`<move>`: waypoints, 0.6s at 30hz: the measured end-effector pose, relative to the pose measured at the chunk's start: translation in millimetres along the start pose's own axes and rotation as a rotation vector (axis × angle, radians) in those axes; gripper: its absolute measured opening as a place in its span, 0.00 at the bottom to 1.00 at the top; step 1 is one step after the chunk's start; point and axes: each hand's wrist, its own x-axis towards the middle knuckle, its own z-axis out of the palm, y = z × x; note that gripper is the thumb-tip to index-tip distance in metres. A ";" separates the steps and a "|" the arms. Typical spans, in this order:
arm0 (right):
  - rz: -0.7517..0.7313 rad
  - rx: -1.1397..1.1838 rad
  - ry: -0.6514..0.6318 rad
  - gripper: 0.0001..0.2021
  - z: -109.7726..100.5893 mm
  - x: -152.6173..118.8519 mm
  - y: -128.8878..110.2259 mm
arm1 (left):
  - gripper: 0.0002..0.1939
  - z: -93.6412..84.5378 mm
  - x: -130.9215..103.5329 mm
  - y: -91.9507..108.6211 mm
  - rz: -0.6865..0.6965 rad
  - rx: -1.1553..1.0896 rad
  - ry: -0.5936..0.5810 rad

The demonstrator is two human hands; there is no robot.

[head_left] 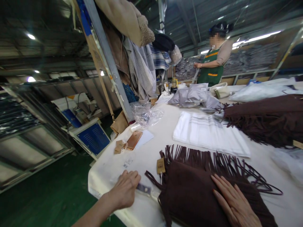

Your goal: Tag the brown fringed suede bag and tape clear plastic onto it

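Note:
Fingers curled in, my left hand [129, 188] rests at the table's near left edge. What it holds, if anything, is hidden. A short dark strip [143, 189] sticks out beside it, and clear plastic with printed marks [127, 163] lies just beyond. My right hand [233, 201] lies flat, fingers stretched, on a dark brown fringed fabric piece [189, 192]. Its fringe [203, 159] spreads across the table toward the back. A tan tag [160, 165] hangs by a white string at its left corner.
On the white-covered table [163, 132] lie a folded white cloth [208, 132], a phone [133, 140], grey packets [196, 93] and another brown fringed piece [270, 116]. Garments [139, 63] hang beside a metal post [111, 63]. A person in a green apron [210, 69] stands behind the table.

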 end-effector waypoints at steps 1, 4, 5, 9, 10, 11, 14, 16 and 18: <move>0.006 0.000 -0.009 0.20 0.7 -0.5 0.0 | 0.21 -5.4 -4.0 4.8 -0.040 -0.035 -0.026; 0.043 0.016 -0.049 0.19 4.1 -5.2 0.6 | 0.22 -14.7 7.0 25.3 -0.025 -0.160 0.037; 0.053 0.026 -0.058 0.19 5.1 -7.0 0.8 | 0.22 -14.5 17.0 32.4 0.037 -0.171 0.077; 0.082 0.076 -0.069 0.20 5.8 -11.3 1.5 | 0.20 -6.2 62.2 48.9 0.299 -0.054 0.095; 0.089 0.084 -0.074 0.20 5.2 -11.5 1.5 | 0.18 -4.6 70.0 48.7 0.320 -0.016 0.089; 0.095 0.090 -0.079 0.20 4.6 -11.6 1.4 | 0.16 -3.6 75.2 46.6 0.315 0.010 0.087; 0.103 0.101 -0.074 0.20 3.5 -12.4 1.0 | 0.11 -3.2 74.1 32.1 0.231 0.067 0.081; 0.108 0.109 -0.067 0.20 3.8 -13.6 0.8 | 0.11 -3.6 62.7 20.8 0.137 0.101 0.082; 0.132 0.115 -0.085 0.20 4.3 -14.8 0.7 | 0.15 -3.9 48.0 14.1 0.014 0.135 0.104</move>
